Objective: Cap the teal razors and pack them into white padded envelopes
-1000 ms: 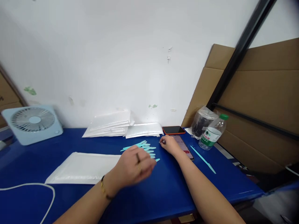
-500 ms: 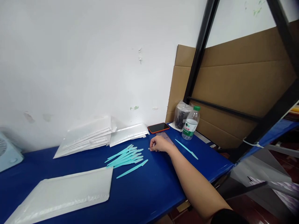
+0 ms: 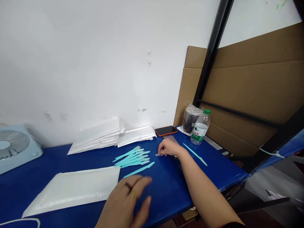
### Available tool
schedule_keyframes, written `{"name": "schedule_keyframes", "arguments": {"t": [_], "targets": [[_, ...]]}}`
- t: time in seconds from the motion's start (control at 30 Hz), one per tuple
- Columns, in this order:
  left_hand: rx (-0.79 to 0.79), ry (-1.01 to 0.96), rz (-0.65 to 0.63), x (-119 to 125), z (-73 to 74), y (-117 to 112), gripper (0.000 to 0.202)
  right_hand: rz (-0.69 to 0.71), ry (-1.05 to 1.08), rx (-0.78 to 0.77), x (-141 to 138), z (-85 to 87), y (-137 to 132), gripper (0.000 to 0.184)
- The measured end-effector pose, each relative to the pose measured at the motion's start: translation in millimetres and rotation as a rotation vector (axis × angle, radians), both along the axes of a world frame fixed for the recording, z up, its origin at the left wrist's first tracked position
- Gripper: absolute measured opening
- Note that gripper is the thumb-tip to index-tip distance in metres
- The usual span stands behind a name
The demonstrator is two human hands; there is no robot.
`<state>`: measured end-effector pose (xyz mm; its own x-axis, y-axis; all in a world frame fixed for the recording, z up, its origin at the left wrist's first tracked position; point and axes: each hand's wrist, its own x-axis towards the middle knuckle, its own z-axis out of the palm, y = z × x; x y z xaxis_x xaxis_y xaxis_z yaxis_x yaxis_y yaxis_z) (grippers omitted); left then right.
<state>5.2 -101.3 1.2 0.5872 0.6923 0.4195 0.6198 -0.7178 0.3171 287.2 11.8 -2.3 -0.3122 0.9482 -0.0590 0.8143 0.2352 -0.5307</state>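
1. I take the left hand [image 3: 127, 198] as the dial's centre, with the wall [image 3: 95, 63] at twelve. At nine o'clock lies the padded mailer [image 3: 73, 186]; a careless wrist could shove it across the desk [image 3: 166, 193] into the turquoise pieces.
2. At eleven, the mailer stack [image 3: 97, 136] sits in uneven layers, so I'd expect a bump to send the top ones sliding.
3. That left hand looks bare to me, thumb and index well apart, though it is blurred. At twelve is the pile of turquoise sticks [image 3: 133, 158], overlapping; picking one carelessly could drag its neighbours along.
4. At one o'clock, a separate stick [image 3: 142, 168] lies near enough that a low sweep could spin it away.
5. Between one and two, the right hand [image 3: 167, 147] pinches a small translucent piece [image 3: 158, 155] close to the desk. A loose grip could drop it, and being so clear, I might lose sight of it.
6. The phone [image 3: 173, 138] lies partly behind that hand; a lowered palm could nudge it or press its screen.
7. At two, a wide swing could knock the lone stick [image 3: 196, 155] or tip the water bottle [image 3: 200, 130].
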Motion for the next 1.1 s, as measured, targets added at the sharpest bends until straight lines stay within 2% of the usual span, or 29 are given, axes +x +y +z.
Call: {"name": "schedule_keyframes", "arguments": {"t": [0.1,0.2,0.3,0.53,0.67,0.8,0.9,0.97,1.03,1.1], "targets": [[-0.139,0.185,0.039,8,-5.8,8,0.057,-0.028,-0.024,0.043,3,-2.0,3,0.014],[-0.206,0.273,0.073,14,-17.1,15,0.067,0.024,-0.050,0.083,4,-2.6,3,0.016],[-0.237,0.281,0.075,15,-21.2,15,0.068,0.119,-0.057,0.067,2,-0.3,0,0.020],[-0.274,0.227,0.052,12,-18.0,12,0.071,0.271,-0.008,0.024,-17,8.3,-12,0.016],[-0.283,0.214,0.020,11,-23.4,13,0.073,0.328,0.045,0.060,-30,5.2,-13,0.014],[-0.275,0.183,-0.027,12,-23.4,17,0.069,0.326,0.076,0.071,-36,-1.6,-12,0.013],[-0.204,0.186,0.038,9,-15.6,36,0.076,0.310,0.070,0.044,-35,-3.1,-12,0.012],[-0.158,0.243,0.141,6,-8.8,60,0.095,0.289,0.056,0.040,-34,-2.0,-14,0.018],[-0.194,0.320,0.245,2,-2.8,87,0.115,0.255,0.058,0.093,-33,-0.7,-15,0.037],[-0.284,0.410,0.270,0,1.0,110,0.125,0.224,0.084,0.148,-33,-1.0,-15,0.061]]}}
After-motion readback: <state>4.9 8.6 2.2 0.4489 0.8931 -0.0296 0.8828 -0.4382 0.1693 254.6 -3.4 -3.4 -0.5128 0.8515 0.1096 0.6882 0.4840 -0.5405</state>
